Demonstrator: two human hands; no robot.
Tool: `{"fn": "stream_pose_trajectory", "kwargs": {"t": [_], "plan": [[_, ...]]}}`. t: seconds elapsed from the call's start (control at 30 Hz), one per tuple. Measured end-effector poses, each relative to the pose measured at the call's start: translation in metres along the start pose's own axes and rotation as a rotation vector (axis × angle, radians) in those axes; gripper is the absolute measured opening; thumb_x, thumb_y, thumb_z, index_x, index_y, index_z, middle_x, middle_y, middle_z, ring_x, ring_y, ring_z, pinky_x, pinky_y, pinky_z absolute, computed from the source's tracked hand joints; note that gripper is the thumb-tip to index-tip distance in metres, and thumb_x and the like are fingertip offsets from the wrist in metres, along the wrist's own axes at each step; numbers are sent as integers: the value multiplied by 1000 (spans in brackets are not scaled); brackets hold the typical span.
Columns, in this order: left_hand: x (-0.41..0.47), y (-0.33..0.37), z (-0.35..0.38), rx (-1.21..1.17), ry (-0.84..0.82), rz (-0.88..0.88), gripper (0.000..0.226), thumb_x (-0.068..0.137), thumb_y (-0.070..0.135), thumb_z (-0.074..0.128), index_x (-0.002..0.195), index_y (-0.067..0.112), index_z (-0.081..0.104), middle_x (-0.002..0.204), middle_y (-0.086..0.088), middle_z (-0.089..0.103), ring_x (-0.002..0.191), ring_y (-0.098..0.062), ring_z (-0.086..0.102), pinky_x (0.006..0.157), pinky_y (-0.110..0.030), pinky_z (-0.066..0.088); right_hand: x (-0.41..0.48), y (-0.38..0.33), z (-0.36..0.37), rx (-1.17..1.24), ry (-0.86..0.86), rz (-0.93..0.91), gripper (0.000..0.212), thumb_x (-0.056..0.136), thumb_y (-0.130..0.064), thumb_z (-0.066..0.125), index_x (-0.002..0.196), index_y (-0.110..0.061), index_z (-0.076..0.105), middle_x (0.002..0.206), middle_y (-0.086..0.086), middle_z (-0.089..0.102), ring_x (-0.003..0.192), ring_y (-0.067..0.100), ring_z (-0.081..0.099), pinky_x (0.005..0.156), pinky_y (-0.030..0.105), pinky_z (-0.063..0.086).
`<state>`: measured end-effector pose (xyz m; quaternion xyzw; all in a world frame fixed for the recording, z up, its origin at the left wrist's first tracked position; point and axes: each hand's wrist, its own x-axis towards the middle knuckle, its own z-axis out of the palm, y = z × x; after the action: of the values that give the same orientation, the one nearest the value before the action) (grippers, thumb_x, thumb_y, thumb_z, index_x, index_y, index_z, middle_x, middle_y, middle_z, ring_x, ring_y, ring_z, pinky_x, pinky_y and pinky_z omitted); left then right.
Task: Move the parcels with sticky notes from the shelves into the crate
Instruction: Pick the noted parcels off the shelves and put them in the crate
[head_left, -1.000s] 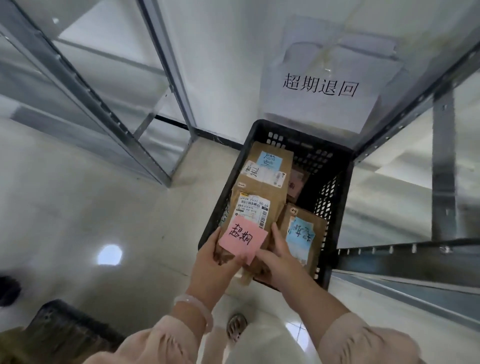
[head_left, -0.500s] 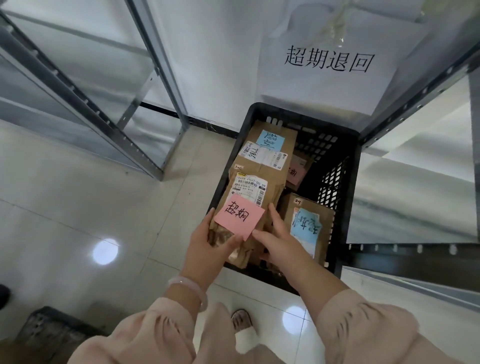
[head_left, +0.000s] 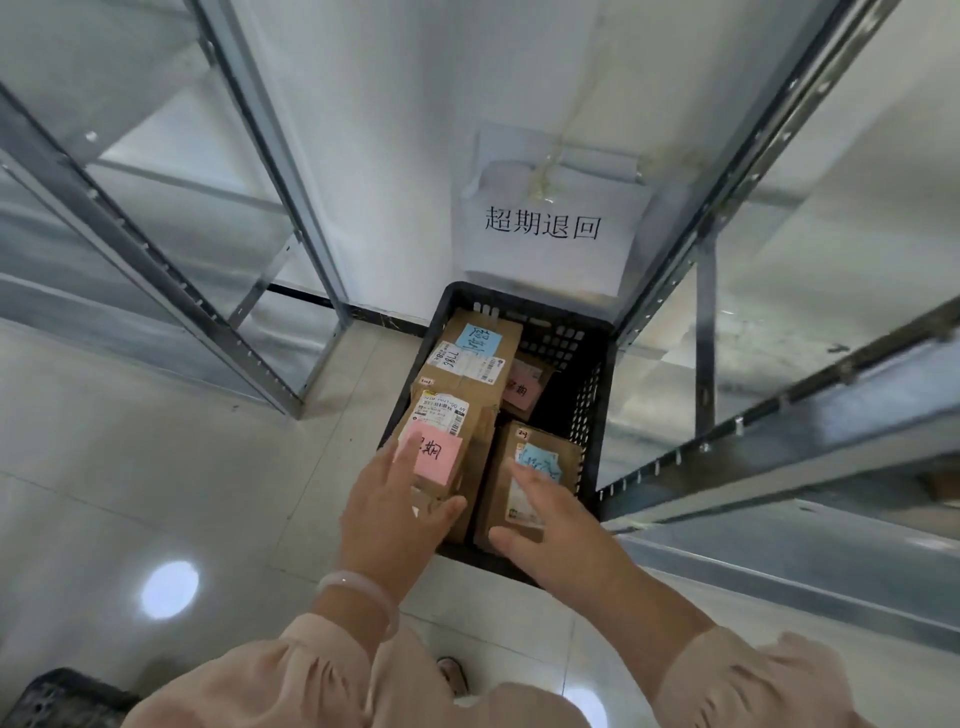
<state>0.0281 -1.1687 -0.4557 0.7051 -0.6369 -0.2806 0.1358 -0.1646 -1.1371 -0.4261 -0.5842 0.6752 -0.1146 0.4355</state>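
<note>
Reaching over parcels (head_left: 470, 382) in the crate (head_left: 589, 410), left hand (head_left: 395, 514) and right hand (head_left: 556, 530) show wide, empty grips.

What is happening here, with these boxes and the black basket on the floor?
A person reaches down to a black crate on the floor, which holds parcels with sticky notes. The left hand is open over the parcel with the pink note, its fingers covering part of the note. The right hand is open over the parcel with the blue note. Both parcels lie inside the crate.
</note>
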Motion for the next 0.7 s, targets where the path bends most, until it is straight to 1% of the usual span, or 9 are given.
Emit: {"fn": "stream_pose_trajectory", "kwargs": {"t": [0.13,0.2,0.27,0.33,0.4,0.43,0.53,0.6,0.7], "plan": [[-49,58,-15,91,122,275,81,79,55,68,147,26,35,151,-3,39,139,-24,34,113,-48,34,-63,10,-44,-95,130,-103,78,85,-52,62,149,-43,19,157,-15,22,142,5,20,117,36,26],[-81,94,-18,93,174,366,77,80,56,65,146,29,36,150,0,41,138,-20,32,114,-42,27,-97,21,-67,-157,189,-156,79,85,-52,61,151,-41,19,158,-14,20,143,5,18,118,34,22],[-112,134,-16,65,187,425,73,82,59,58,147,32,36,150,2,41,139,-19,34,113,-39,25,-134,38,-90,-176,237,-184,78,86,-52,61,151,-41,19,158,-15,19,144,4,16,118,28,16],[-142,172,-10,47,200,480,72,83,60,54,146,33,37,151,4,40,140,-19,35,113,-38,26,-171,58,-112,-190,295,-209,76,87,-50,61,151,-40,21,158,-16,20,144,2,16,115,18,11],[-170,210,-1,31,191,541,70,84,58,58,147,36,34,153,7,37,142,-16,31,115,-37,24,-207,82,-135,-200,368,-230,74,87,-48,61,150,-40,23,157,-17,22,143,1,17,110,9,7],[-182,229,5,13,181,577,70,84,55,61,147,37,34,152,8,37,141,-15,31,115,-35,24,-224,94,-146,-196,394,-224,74,88,-48,61,150,-40,22,157,-18,21,143,1,16,111,11,9],[-215,285,24,-62,181,668,68,83,46,67,144,31,42,149,5,42,138,-16,35,114,-31,24,-268,127,-182,-184,499,-207,73,88,-45,63,150,-36,25,157,-14,22,144,3,17,117,24,17],[-230,318,37,-109,157,696,68,85,46,66,146,30,40,150,5,40,140,-16,32,116,-33,26,-290,146,-205,-181,566,-195,72,88,-44,64,149,-34,28,156,-14,25,144,3,19,116,19,16],[-243,356,56,-162,75,709,67,88,46,63,147,33,34,154,8,33,144,-13,25,118,-38,26,-312,167,-236,-152,646,-170,69,87,-46,64,147,-38,29,147,-24,25,141,2,22,107,8,13]]}}
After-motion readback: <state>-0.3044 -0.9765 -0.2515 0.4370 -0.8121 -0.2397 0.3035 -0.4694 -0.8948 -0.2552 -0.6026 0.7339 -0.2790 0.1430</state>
